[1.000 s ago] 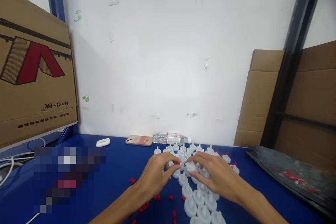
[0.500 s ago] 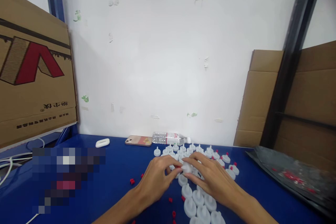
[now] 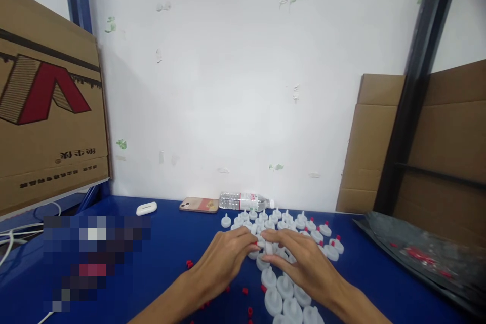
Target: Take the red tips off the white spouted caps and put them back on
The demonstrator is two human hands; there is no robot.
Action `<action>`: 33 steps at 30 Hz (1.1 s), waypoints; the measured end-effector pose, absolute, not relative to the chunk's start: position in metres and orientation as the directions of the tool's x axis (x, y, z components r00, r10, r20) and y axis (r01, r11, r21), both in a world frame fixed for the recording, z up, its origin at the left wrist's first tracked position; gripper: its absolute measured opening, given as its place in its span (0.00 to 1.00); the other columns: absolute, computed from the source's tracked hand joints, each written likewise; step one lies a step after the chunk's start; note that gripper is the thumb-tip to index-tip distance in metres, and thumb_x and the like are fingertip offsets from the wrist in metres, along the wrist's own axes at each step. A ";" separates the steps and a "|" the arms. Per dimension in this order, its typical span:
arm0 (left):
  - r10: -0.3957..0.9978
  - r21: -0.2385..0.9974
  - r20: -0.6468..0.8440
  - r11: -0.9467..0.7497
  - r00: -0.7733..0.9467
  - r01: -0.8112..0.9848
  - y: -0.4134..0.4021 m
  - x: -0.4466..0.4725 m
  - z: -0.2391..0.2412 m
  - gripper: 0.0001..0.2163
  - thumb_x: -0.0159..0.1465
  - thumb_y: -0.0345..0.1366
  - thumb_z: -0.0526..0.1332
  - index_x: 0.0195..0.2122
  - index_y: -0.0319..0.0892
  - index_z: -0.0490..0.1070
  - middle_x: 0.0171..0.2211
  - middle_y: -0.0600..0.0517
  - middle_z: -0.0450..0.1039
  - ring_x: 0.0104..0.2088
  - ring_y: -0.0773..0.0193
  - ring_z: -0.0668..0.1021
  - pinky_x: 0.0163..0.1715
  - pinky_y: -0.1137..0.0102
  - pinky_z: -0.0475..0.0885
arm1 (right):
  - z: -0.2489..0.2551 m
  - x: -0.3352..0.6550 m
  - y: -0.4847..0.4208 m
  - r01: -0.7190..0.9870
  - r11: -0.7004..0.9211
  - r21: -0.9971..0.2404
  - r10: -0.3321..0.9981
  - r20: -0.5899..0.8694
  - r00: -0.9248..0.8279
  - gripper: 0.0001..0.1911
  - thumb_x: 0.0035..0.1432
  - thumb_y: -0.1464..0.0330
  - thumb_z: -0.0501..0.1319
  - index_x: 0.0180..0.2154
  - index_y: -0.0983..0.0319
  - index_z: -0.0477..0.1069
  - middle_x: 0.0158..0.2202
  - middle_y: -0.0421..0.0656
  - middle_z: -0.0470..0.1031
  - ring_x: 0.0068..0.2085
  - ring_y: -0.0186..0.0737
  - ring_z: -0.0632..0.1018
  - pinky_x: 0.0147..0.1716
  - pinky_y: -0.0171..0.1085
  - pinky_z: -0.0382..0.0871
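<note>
- Cardboard box (image 3: 53, 136), far left: upside-down characters (image 3: 78, 154) that appear to read "绝尘侠", with an ® mark beside them.
- Same box, below: a smaller upside-down line (image 3: 58, 176), too small to read surely.
- Same box, above: a red, striped A-like logo (image 3: 55, 90).
- Lying bottle (image 3: 246, 201), far middle: red print on its label (image 3: 248, 200), illegible.

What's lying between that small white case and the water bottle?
A phone lies between the white case and the bottle, in the head view.
</note>
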State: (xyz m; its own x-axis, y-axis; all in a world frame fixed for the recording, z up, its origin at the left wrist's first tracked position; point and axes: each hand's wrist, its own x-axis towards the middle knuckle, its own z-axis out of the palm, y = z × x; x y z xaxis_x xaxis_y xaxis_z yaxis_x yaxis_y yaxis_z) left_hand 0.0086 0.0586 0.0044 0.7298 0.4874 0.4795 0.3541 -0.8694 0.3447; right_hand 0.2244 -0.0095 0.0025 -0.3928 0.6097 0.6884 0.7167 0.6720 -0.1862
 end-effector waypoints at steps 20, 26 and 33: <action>0.568 0.444 0.421 -0.809 0.707 0.385 0.049 0.013 0.015 0.15 0.73 0.38 0.50 0.31 0.42 0.69 0.28 0.55 0.74 0.28 0.66 0.73 0.31 0.71 0.61 | 0.013 0.224 -0.009 0.757 0.653 0.032 0.561 0.650 -0.512 0.12 0.69 0.72 0.55 0.52 0.58 0.69 0.53 0.48 0.76 0.53 0.44 0.77 0.49 0.43 0.76; 0.526 0.323 0.269 -0.838 0.807 0.439 0.049 0.004 0.019 0.03 0.64 0.37 0.65 0.33 0.45 0.75 0.33 0.55 0.77 0.38 0.61 0.75 0.35 0.71 0.62 | 0.023 0.260 0.002 0.841 0.540 -0.034 0.656 0.642 -0.396 0.07 0.67 0.72 0.55 0.40 0.57 0.71 0.47 0.46 0.78 0.49 0.45 0.78 0.47 0.44 0.74; 0.498 0.457 0.034 -0.779 0.866 0.430 0.052 -0.005 0.023 0.08 0.55 0.41 0.73 0.34 0.48 0.80 0.32 0.56 0.79 0.36 0.61 0.78 0.28 0.73 0.64 | 0.040 0.297 0.008 0.826 0.360 -0.433 0.906 0.373 -0.200 0.11 0.56 0.57 0.68 0.32 0.58 0.76 0.41 0.42 0.76 0.42 0.42 0.76 0.43 0.38 0.69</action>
